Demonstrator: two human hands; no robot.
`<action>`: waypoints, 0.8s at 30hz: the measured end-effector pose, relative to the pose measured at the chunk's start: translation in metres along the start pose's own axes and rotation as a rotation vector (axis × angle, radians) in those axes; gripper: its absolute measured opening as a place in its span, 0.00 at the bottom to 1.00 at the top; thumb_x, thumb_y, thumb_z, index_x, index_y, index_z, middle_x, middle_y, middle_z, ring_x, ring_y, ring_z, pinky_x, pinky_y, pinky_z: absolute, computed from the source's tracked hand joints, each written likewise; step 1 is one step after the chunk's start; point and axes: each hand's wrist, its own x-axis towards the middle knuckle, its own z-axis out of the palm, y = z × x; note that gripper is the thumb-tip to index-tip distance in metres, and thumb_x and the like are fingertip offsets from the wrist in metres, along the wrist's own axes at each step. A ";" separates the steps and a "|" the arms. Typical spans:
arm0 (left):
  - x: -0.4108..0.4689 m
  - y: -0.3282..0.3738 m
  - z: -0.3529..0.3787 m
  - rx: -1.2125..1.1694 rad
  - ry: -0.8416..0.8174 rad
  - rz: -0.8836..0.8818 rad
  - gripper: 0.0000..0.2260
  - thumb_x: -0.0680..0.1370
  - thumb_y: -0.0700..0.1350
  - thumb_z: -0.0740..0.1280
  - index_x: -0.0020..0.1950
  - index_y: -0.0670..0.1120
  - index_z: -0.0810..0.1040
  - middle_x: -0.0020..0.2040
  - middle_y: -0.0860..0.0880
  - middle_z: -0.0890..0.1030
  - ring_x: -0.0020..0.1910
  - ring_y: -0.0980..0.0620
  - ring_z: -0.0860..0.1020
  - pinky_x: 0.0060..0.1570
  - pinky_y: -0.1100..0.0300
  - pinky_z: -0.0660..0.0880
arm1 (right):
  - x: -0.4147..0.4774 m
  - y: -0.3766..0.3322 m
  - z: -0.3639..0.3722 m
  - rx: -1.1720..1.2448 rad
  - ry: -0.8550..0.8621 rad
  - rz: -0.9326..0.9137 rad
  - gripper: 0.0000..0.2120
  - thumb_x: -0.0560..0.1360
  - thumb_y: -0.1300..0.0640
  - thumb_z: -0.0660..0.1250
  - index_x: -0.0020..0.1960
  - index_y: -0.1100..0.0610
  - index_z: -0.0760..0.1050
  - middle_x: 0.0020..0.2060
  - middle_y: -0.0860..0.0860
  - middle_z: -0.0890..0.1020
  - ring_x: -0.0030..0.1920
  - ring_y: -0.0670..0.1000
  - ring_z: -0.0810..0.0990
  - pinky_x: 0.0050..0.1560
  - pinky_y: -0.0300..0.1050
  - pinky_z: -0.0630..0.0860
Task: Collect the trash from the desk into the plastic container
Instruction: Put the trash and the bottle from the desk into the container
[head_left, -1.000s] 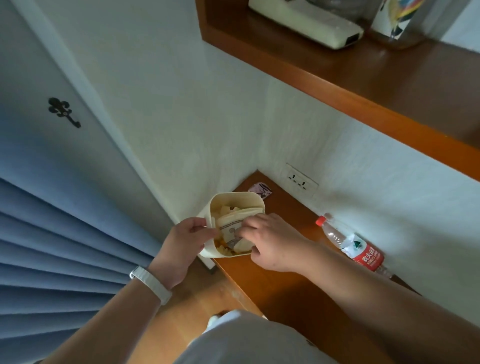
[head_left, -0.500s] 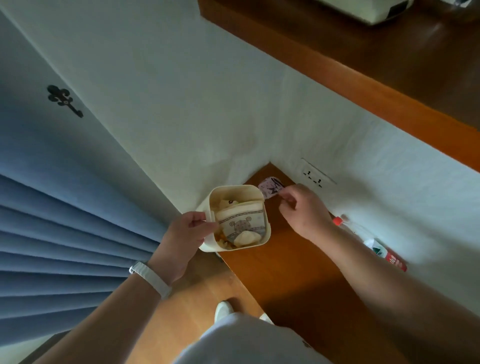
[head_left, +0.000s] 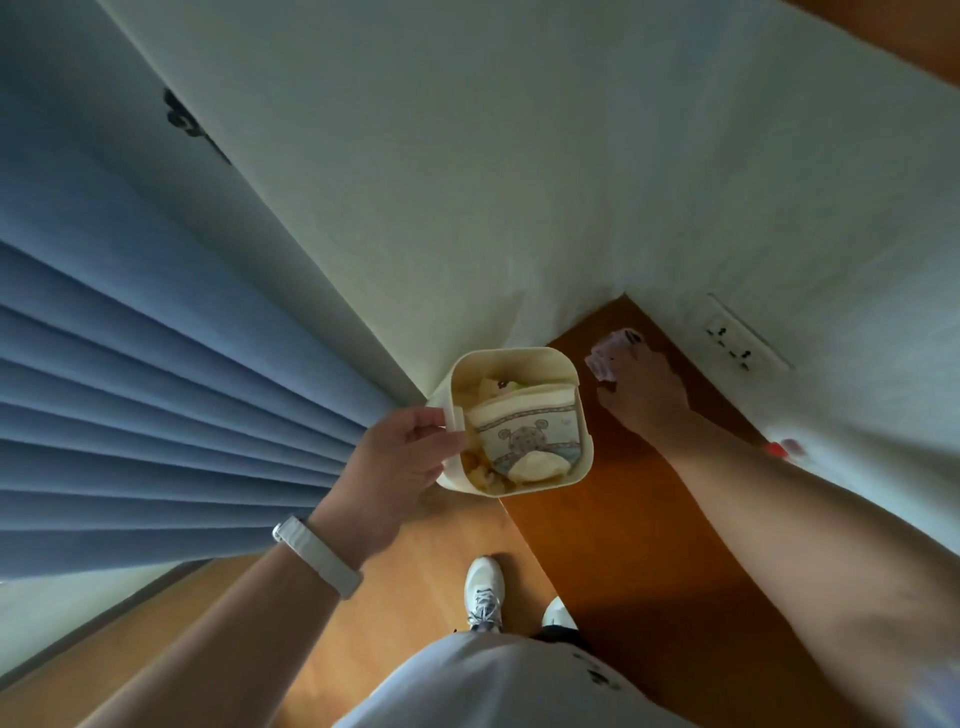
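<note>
My left hand (head_left: 400, 457) grips the side handle of a cream plastic container (head_left: 519, 358), held over the left edge of the wooden desk (head_left: 649, 530). Inside it lie a folded printed tissue pack and some yellowish scraps. My right hand (head_left: 641, 395) is at the desk's far corner, its fingers pinching a small pinkish wrapper (head_left: 608, 356) that looks blurred. The fingertips themselves are partly hidden behind the wrapper.
A wall socket (head_left: 732, 343) sits just right of the corner. The red cap of a water bottle (head_left: 776, 449) peeks out behind my right forearm. Blue curtains (head_left: 156, 415) hang at the left. My white shoes (head_left: 485, 592) stand on the wood floor.
My right hand left the container, reached to the far corner and took hold of the pinkish wrapper. The camera tilted downward, so the upper shelf dropped out of view.
</note>
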 end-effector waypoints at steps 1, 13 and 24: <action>-0.002 0.000 -0.001 -0.026 -0.001 -0.014 0.07 0.78 0.39 0.72 0.56 0.42 0.81 0.45 0.44 0.86 0.41 0.53 0.84 0.45 0.60 0.79 | 0.000 -0.001 0.003 0.016 0.007 0.001 0.21 0.76 0.50 0.66 0.68 0.50 0.68 0.67 0.54 0.69 0.63 0.59 0.72 0.55 0.55 0.75; -0.010 0.006 -0.004 0.025 -0.035 0.013 0.07 0.79 0.39 0.71 0.56 0.41 0.81 0.42 0.44 0.84 0.33 0.58 0.83 0.31 0.69 0.76 | -0.052 0.002 -0.003 0.095 -0.044 0.033 0.08 0.81 0.53 0.58 0.46 0.45 0.73 0.38 0.42 0.79 0.36 0.43 0.80 0.36 0.45 0.81; -0.013 0.011 0.001 0.107 -0.095 0.090 0.14 0.75 0.45 0.76 0.60 0.44 0.82 0.54 0.42 0.86 0.55 0.45 0.85 0.55 0.54 0.82 | -0.147 -0.042 -0.129 0.325 0.441 -0.470 0.05 0.75 0.56 0.69 0.43 0.58 0.77 0.39 0.47 0.78 0.34 0.46 0.73 0.31 0.39 0.72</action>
